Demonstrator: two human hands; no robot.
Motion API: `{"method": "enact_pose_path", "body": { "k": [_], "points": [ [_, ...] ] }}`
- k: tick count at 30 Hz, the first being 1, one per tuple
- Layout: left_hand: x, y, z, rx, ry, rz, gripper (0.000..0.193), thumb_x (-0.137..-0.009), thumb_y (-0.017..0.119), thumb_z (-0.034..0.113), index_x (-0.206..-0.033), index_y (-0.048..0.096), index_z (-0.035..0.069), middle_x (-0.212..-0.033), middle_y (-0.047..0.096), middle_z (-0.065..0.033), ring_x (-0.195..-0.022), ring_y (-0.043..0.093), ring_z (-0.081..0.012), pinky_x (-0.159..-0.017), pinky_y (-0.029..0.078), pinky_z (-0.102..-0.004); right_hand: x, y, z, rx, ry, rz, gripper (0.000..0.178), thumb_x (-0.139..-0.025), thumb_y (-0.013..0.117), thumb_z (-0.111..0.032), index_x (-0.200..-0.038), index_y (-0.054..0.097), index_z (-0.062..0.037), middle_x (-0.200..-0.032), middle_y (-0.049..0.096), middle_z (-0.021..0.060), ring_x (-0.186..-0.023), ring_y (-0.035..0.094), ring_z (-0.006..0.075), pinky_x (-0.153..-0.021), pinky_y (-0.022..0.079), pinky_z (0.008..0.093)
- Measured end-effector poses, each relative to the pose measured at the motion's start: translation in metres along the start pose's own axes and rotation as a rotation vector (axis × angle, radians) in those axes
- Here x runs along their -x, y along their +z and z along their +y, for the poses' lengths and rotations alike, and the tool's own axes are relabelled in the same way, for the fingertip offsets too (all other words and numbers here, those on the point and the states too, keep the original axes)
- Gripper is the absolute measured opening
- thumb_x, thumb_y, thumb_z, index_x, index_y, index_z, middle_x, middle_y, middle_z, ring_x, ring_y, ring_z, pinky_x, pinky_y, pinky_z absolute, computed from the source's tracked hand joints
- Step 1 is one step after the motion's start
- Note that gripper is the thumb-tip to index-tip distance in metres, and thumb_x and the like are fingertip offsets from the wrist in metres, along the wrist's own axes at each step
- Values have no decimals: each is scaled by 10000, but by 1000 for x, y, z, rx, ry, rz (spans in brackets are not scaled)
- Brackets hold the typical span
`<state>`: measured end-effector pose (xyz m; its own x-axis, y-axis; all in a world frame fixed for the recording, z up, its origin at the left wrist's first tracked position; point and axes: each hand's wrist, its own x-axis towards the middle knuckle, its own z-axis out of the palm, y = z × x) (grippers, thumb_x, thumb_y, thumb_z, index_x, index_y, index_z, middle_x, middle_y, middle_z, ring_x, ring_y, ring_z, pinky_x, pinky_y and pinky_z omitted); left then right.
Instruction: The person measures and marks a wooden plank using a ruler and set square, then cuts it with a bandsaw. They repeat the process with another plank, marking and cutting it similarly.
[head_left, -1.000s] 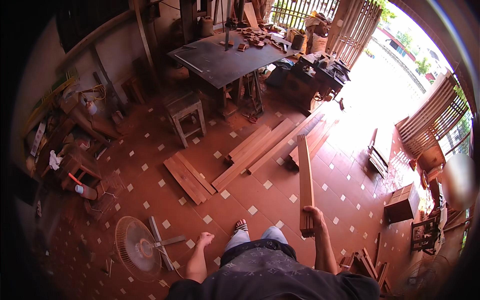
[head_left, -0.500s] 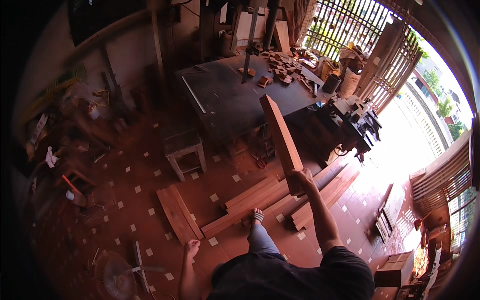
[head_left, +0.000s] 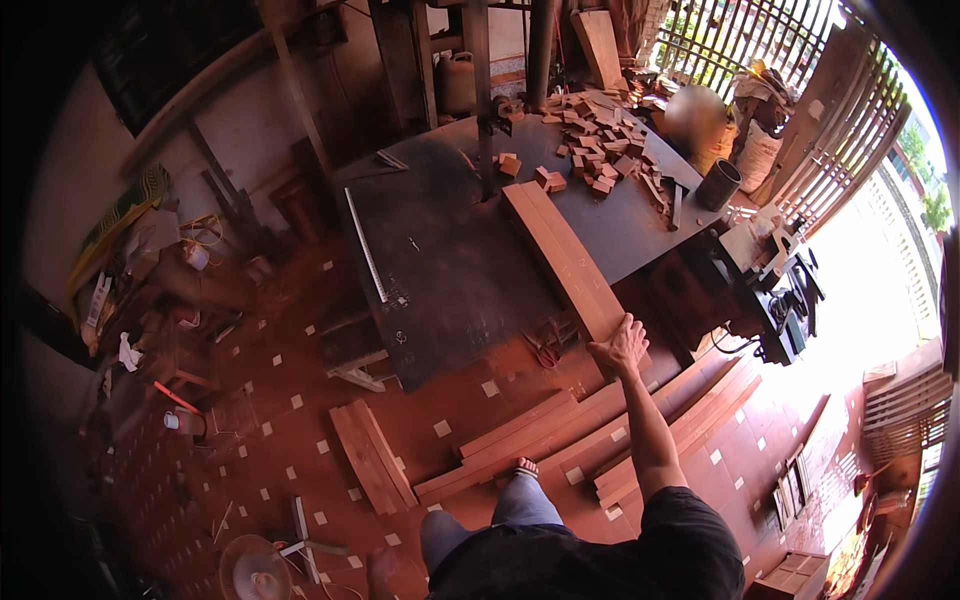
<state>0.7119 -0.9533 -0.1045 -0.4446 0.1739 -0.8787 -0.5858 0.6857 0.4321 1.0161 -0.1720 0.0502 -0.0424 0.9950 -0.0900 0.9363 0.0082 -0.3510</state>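
My right hand (head_left: 622, 346) grips the near end of a long reddish wooden beam (head_left: 565, 262), its fingers spread over the end. The beam slants away over the dark tabletop (head_left: 450, 270), its far end by an upright metal post (head_left: 483, 100). Whether the beam rests on the top or hangs just above it, I cannot tell. Lines run along its upper face. A smeared reddish shape beside my left knee may be my left hand (head_left: 382, 570); no fingers show there.
Wood offcuts (head_left: 605, 140) and a dark cylinder (head_left: 719, 185) stand on the table's far right. Several boards (head_left: 540, 430) lie on the tiled floor by my feet, with more planks (head_left: 372, 455) at left. A fan (head_left: 255, 572) stands lower left; a black machine (head_left: 780, 300) is at right.
The beam has swung down from a raised tilt and now lies out along the table. My view has moved toward the table. My left hand has dropped from its place above the floor planks.
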Motion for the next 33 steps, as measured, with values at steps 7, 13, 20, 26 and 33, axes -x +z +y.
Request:
{"method": "enact_pose_path", "body": {
  "k": [7,13,20,26,33],
  "points": [
    [-32,31,58,-451,124,268,197,-945,773,219,-942,793,22,-881,783,-103,-774,751,-217,-701,598,-383,-123,4,-24,53,-24,46,1065,-618,980,-461,-1453,475,-36,-1371,586,205,-1341,571,410,-1120,466,525],
    [-95,12,233,-342,735,307,313,-973,832,266,-1188,750,53,-1011,800,-146,-924,769,-263,-839,620,-416,-138,39,-51,184,-111,268,1191,-749,989,-451,-1669,366,-23,-1649,478,190,-1550,416,377,-1295,306,547],
    [-181,104,645,-755,1486,267,313,-991,770,212,-1239,713,29,-1281,713,-174,-1208,670,-400,-1072,533,-483,-193,67,-108,187,-83,283,1171,-779,960,-518,-1669,378,-27,-1720,410,181,-1612,348,380,-1334,258,566],
    [-233,177,825,-1213,1876,-61,490,-939,805,249,-1378,681,71,-1492,640,-165,-1433,564,-406,-1209,448,-526,-236,81,-146,344,71,272,1192,-835,884,-613,-1712,315,-41,-1791,322,148,-1668,279,377,-1360,220,611],
    [-286,195,856,-1448,1963,-303,688,-958,763,432,-1552,571,144,-1652,509,-144,-1570,418,-386,-1315,300,-587,-215,103,-158,312,57,362,999,-893,863,-536,-1677,415,-109,-1749,413,117,-1637,345,361,-1343,271,577]
  ]
}}
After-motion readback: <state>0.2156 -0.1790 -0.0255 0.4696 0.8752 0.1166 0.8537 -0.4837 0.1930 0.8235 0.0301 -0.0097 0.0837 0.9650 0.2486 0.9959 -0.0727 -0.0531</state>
